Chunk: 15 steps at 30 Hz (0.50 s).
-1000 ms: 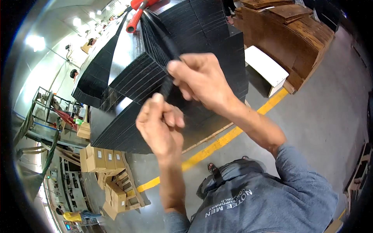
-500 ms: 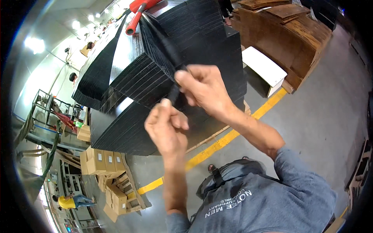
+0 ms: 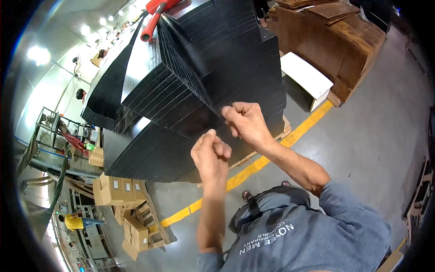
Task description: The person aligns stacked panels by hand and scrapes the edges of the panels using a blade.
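Observation:
My left hand (image 3: 210, 156) and right hand (image 3: 247, 122) are raised close together, slightly apart, in front of a tall stack of black sheets (image 3: 158, 97). Both have thumb and fingers pinched together. Whatever lies between those fingers is lost against the black behind them. The stack's layered edges form a corner just beyond my hands. On top of it, at the far end, rests a red tool with a tubular handle (image 3: 154, 22).
A white box-like piece (image 3: 306, 75) and a stack of brown boards (image 3: 326, 45) stand at the right. Cardboard boxes (image 3: 115, 188) sit on a wooden pallet at the left. A yellow line (image 3: 253, 170) crosses the grey floor. A person in yellow (image 3: 74, 221) is at the far left.
Both hands have moved down and to the right, away from the stack's corner. The black strip visible between them earlier can no longer be made out.

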Tool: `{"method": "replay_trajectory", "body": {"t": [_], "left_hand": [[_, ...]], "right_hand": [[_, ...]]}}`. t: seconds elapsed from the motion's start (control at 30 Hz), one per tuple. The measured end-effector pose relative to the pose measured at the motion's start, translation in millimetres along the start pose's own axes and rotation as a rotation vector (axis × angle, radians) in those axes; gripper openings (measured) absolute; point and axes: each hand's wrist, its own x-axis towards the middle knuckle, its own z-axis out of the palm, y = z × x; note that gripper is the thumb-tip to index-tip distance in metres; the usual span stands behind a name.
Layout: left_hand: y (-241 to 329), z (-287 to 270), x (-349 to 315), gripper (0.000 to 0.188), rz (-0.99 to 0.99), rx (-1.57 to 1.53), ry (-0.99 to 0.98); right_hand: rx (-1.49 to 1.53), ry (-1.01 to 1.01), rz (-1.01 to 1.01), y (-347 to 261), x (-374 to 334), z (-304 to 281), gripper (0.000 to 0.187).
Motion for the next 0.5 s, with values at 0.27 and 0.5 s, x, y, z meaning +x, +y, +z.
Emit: {"method": "replay_trajectory", "body": {"t": [0.27, 0.5], "left_hand": [[35, 30, -3, 0.038, 0.181, -0.003, -0.079], [16, 19, 6, 0.034, 0.126, -0.01, -0.003]], "right_hand": [[-0.046, -0.109, -0.227, -58, 10, 13, 0.044], [-0.075, 0.014, -0.179, -31, 9, 16, 0.042]]}}
